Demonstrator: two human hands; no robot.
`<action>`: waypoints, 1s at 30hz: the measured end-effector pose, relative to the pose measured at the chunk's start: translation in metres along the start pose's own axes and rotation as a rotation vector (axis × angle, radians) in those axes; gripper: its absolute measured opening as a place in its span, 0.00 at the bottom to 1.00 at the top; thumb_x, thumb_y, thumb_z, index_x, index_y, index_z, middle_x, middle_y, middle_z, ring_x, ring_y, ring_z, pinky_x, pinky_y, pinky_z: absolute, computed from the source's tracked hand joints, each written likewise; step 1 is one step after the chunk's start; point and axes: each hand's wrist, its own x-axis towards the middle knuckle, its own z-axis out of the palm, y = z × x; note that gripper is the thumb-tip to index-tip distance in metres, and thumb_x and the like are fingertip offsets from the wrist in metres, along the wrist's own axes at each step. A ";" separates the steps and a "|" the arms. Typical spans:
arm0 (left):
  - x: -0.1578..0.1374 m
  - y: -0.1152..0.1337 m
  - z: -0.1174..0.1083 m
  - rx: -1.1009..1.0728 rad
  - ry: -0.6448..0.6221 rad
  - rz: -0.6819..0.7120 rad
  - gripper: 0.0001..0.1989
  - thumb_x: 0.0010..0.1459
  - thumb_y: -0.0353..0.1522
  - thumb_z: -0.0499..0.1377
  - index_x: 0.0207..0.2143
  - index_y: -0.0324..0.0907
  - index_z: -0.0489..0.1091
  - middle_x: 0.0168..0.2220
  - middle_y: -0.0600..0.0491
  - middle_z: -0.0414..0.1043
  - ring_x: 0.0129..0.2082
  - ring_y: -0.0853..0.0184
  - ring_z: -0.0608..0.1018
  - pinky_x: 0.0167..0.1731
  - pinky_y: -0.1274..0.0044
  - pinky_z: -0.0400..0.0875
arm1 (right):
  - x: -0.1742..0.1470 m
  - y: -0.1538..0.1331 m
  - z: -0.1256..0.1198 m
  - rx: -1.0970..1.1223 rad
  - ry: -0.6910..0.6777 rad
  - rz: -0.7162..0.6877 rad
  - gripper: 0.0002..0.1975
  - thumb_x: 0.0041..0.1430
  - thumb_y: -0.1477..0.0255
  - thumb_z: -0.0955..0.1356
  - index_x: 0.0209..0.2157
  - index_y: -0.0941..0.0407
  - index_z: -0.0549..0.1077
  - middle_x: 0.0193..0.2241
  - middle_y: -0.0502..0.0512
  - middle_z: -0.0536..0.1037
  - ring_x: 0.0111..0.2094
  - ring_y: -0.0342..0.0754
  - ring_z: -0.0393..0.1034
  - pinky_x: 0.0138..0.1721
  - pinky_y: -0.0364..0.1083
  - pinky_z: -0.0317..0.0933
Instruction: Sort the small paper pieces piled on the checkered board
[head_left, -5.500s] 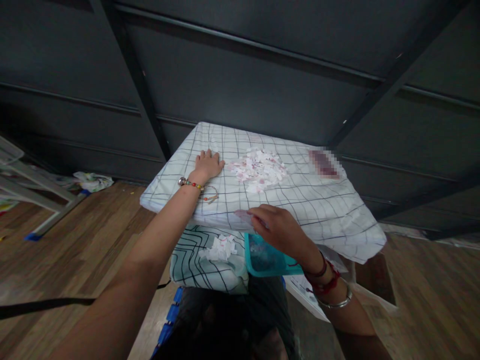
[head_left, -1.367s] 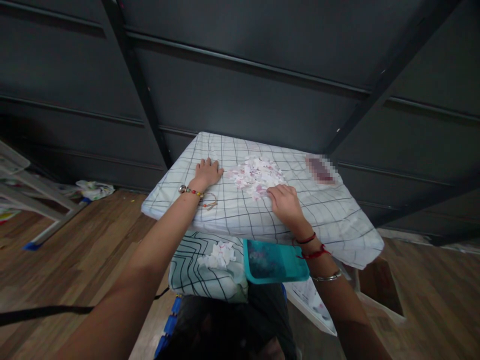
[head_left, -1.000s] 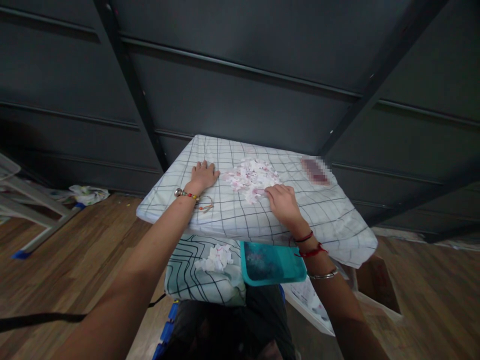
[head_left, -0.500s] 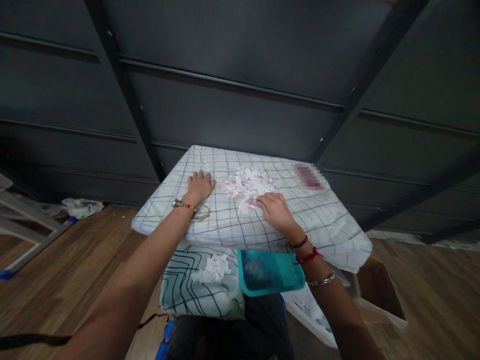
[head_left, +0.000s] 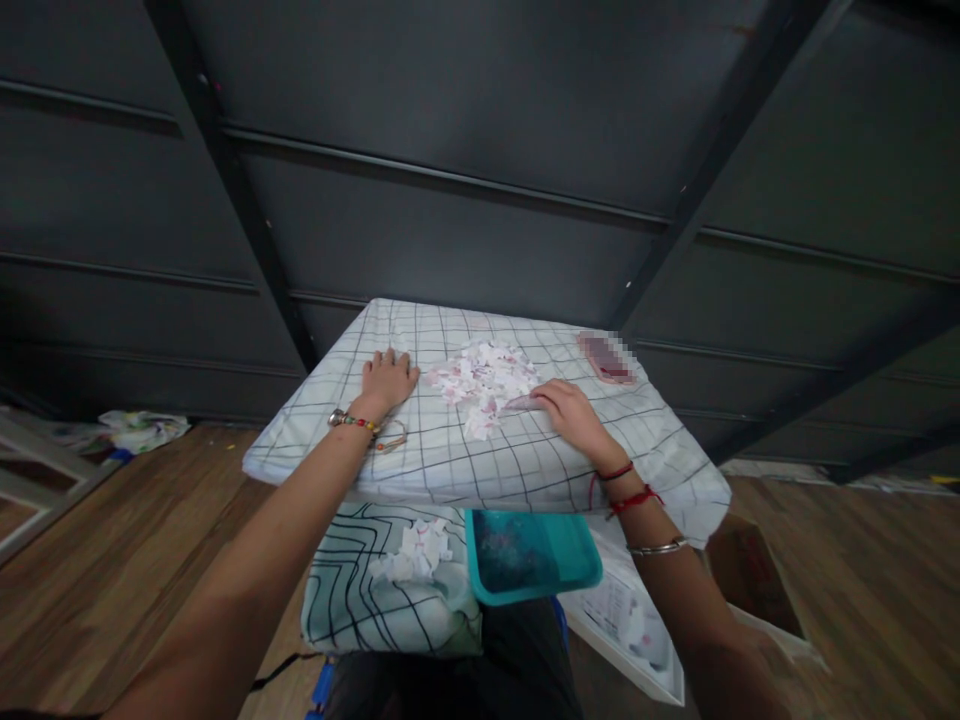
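A loose heap of small white and pinkish paper pieces (head_left: 487, 375) lies in the middle of the table with the checked white cloth (head_left: 450, 465). To the left of the heap, my left hand (head_left: 390, 380) rests flat on the cloth, fingers spread and holding nothing. My right hand (head_left: 571, 412) is at the heap's right side, its fingers pinched on a thin pinkish paper piece (head_left: 519, 403). Below the table edge, a teal plastic tray (head_left: 577, 555) sits over my lap. More white paper pieces (head_left: 421, 550) lie on a folded patterned cloth (head_left: 345, 585) beside the tray.
A phone-like flat object (head_left: 607, 360), partly blurred, lies at the table's right. Behind the table stands a dark panelled wall (head_left: 465, 230). A white box (head_left: 630, 640) and a brown carton (head_left: 754, 575) are on the floor at right, a plastic bag (head_left: 142, 430) at left.
My right hand has drawn slightly right, away from the heap, with the pinkish paper piece now showing between its fingers. My left hand stays flat on the cloth. The whole view has shifted a little.
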 end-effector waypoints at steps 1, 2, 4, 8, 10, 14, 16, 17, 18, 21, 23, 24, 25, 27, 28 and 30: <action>0.000 0.000 0.000 0.001 0.001 -0.002 0.29 0.62 0.43 0.36 0.60 0.41 0.57 0.63 0.44 0.51 0.62 0.53 0.55 0.57 0.62 0.52 | 0.003 0.008 -0.002 0.015 0.018 0.007 0.11 0.62 0.76 0.60 0.37 0.57 0.73 0.35 0.57 0.75 0.39 0.49 0.68 0.42 0.47 0.59; -0.001 0.000 -0.001 0.001 0.006 0.000 0.28 0.62 0.43 0.37 0.60 0.41 0.57 0.63 0.44 0.51 0.62 0.53 0.55 0.57 0.62 0.52 | 0.007 0.016 -0.004 0.020 0.042 0.015 0.11 0.62 0.76 0.59 0.36 0.58 0.72 0.35 0.57 0.75 0.39 0.49 0.67 0.42 0.47 0.60; -0.001 0.000 0.000 0.005 0.023 0.008 0.28 0.62 0.43 0.37 0.59 0.42 0.58 0.63 0.44 0.52 0.62 0.53 0.55 0.56 0.62 0.52 | 0.014 0.029 -0.006 0.012 0.082 0.022 0.11 0.62 0.76 0.59 0.36 0.58 0.72 0.34 0.57 0.74 0.39 0.49 0.67 0.42 0.47 0.60; 0.000 -0.002 0.003 0.035 0.027 0.013 0.28 0.62 0.43 0.37 0.59 0.42 0.59 0.63 0.44 0.53 0.61 0.52 0.57 0.55 0.62 0.54 | 0.022 0.043 0.003 -0.001 0.092 -0.008 0.11 0.61 0.77 0.59 0.36 0.58 0.72 0.34 0.57 0.74 0.38 0.49 0.68 0.41 0.48 0.60; 0.002 -0.003 0.007 0.038 0.032 0.019 0.29 0.62 0.43 0.36 0.59 0.40 0.58 0.63 0.42 0.53 0.61 0.51 0.57 0.55 0.61 0.54 | 0.022 0.042 0.013 0.002 0.107 -0.031 0.11 0.61 0.77 0.59 0.36 0.57 0.71 0.34 0.57 0.75 0.37 0.49 0.68 0.40 0.48 0.60; 0.007 -0.006 0.012 0.031 -0.002 0.008 0.30 0.62 0.44 0.35 0.61 0.40 0.54 0.64 0.42 0.50 0.62 0.50 0.54 0.56 0.60 0.51 | 0.015 0.034 0.025 -0.018 0.110 -0.145 0.10 0.62 0.78 0.59 0.36 0.56 0.70 0.34 0.56 0.75 0.38 0.50 0.67 0.45 0.50 0.57; 0.011 -0.006 0.013 0.021 -0.041 -0.004 0.31 0.62 0.44 0.35 0.62 0.41 0.52 0.65 0.42 0.47 0.63 0.50 0.52 0.57 0.59 0.49 | 0.012 0.030 0.025 -0.030 0.082 -0.191 0.09 0.62 0.78 0.60 0.36 0.56 0.70 0.33 0.56 0.75 0.38 0.50 0.67 0.45 0.51 0.56; 0.012 -0.007 0.013 0.016 -0.062 -0.011 0.31 0.62 0.44 0.34 0.63 0.41 0.51 0.65 0.42 0.45 0.63 0.50 0.51 0.57 0.59 0.49 | 0.011 0.028 0.025 -0.033 0.069 -0.201 0.09 0.61 0.78 0.60 0.36 0.56 0.70 0.33 0.56 0.75 0.37 0.49 0.67 0.45 0.50 0.56; 0.014 -0.007 0.012 0.014 -0.085 -0.019 0.32 0.62 0.45 0.34 0.63 0.41 0.51 0.65 0.42 0.44 0.64 0.50 0.50 0.57 0.59 0.49 | 0.010 0.027 0.024 -0.036 0.061 -0.206 0.09 0.61 0.78 0.60 0.36 0.56 0.70 0.32 0.55 0.75 0.37 0.49 0.67 0.44 0.50 0.56; 0.021 -0.007 0.010 0.014 -0.154 -0.037 0.32 0.61 0.44 0.35 0.63 0.40 0.50 0.66 0.42 0.43 0.64 0.49 0.48 0.58 0.59 0.48 | 0.010 0.024 0.021 -0.038 0.062 -0.197 0.08 0.61 0.78 0.60 0.36 0.56 0.70 0.32 0.56 0.75 0.36 0.49 0.67 0.44 0.50 0.56; 0.026 -0.007 0.008 0.012 -0.191 -0.033 0.32 0.60 0.43 0.37 0.63 0.39 0.50 0.65 0.42 0.43 0.64 0.48 0.49 0.57 0.58 0.49 | 0.009 0.023 0.021 -0.031 0.068 -0.190 0.08 0.61 0.78 0.60 0.36 0.57 0.70 0.32 0.56 0.75 0.37 0.49 0.67 0.44 0.50 0.56; 0.028 -0.007 0.006 0.010 -0.202 -0.028 0.31 0.60 0.43 0.38 0.63 0.39 0.51 0.65 0.41 0.44 0.63 0.48 0.49 0.57 0.58 0.50 | 0.009 0.024 0.020 -0.022 0.072 -0.186 0.08 0.61 0.78 0.60 0.36 0.57 0.70 0.32 0.56 0.75 0.37 0.49 0.67 0.44 0.50 0.56; 0.030 -0.007 0.004 0.008 -0.212 -0.024 0.31 0.59 0.43 0.39 0.62 0.39 0.52 0.65 0.41 0.45 0.63 0.48 0.50 0.57 0.59 0.50 | 0.009 0.024 0.020 -0.011 0.076 -0.180 0.08 0.61 0.78 0.60 0.36 0.57 0.70 0.33 0.56 0.75 0.37 0.49 0.67 0.44 0.50 0.56; 0.034 -0.007 -0.002 0.007 -0.241 -0.028 0.31 0.58 0.43 0.41 0.61 0.39 0.54 0.64 0.40 0.48 0.62 0.48 0.53 0.56 0.59 0.53 | 0.008 0.026 0.020 0.017 0.088 -0.165 0.07 0.61 0.78 0.61 0.36 0.57 0.71 0.33 0.56 0.75 0.37 0.49 0.68 0.43 0.49 0.56; 0.036 -0.007 -0.005 0.005 -0.259 -0.035 0.30 0.57 0.42 0.43 0.59 0.39 0.56 0.63 0.39 0.50 0.61 0.48 0.55 0.54 0.60 0.55 | 0.008 0.027 0.020 0.033 0.092 -0.157 0.07 0.60 0.78 0.61 0.35 0.57 0.71 0.33 0.56 0.76 0.37 0.49 0.68 0.43 0.49 0.57; 0.038 -0.005 -0.011 -0.008 -0.274 -0.053 0.28 0.56 0.41 0.46 0.57 0.40 0.58 0.61 0.39 0.54 0.59 0.49 0.60 0.51 0.61 0.60 | 0.007 0.029 0.020 0.064 0.093 -0.145 0.06 0.59 0.78 0.62 0.35 0.57 0.71 0.32 0.55 0.76 0.36 0.48 0.68 0.42 0.49 0.57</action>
